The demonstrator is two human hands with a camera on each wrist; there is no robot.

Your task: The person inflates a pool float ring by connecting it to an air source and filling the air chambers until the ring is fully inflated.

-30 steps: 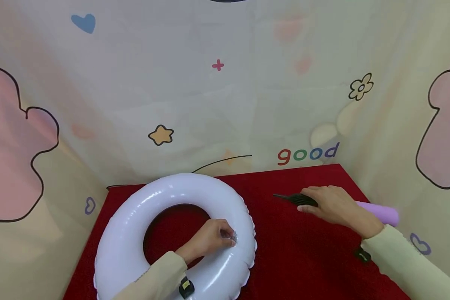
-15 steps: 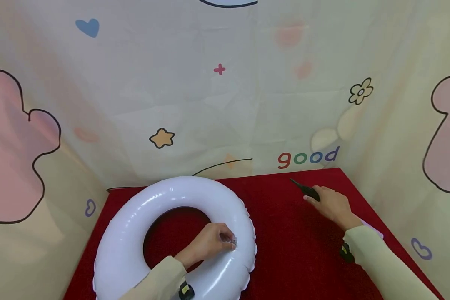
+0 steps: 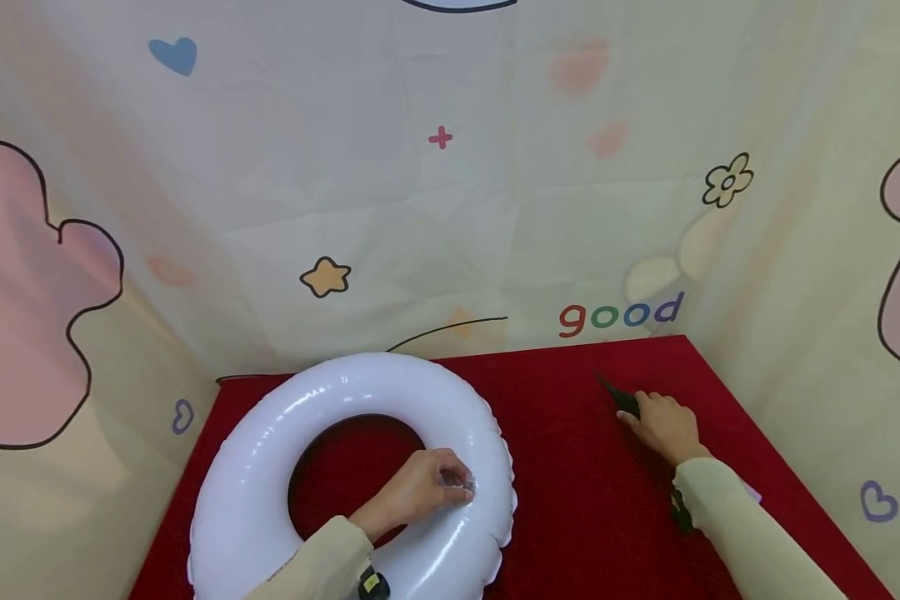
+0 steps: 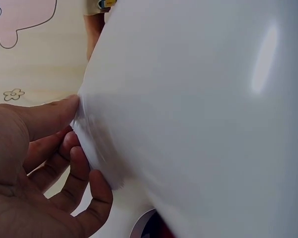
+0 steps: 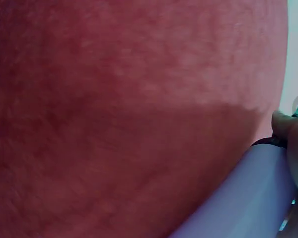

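Observation:
A white inflatable swim ring (image 3: 247,467) lies on the left part of the red table. My left hand (image 3: 417,490) pinches a small clear plastic valve piece (image 3: 470,482) on the ring's right side. In the left wrist view, thumb and fingers grip this clear film-like part (image 4: 92,141) at the ring's skin. To the right of the ring, my right hand (image 3: 663,427) grips a hand air pump with a lilac barrel (image 5: 243,193) and a black tapered nozzle (image 3: 624,401). The nozzle points away and to the left, apart from the ring; my sleeve hides most of the barrel.
The red cloth tabletop (image 3: 562,467) stretches between the ring and my right arm. Printed fabric curtains (image 3: 450,208) stand upright behind the table and at both sides.
My right hand has turned the pump, so its nozzle swings from pointing left to pointing away and left, and its barrel slips behind the sleeve. The left hand keeps its pinch on the valve.

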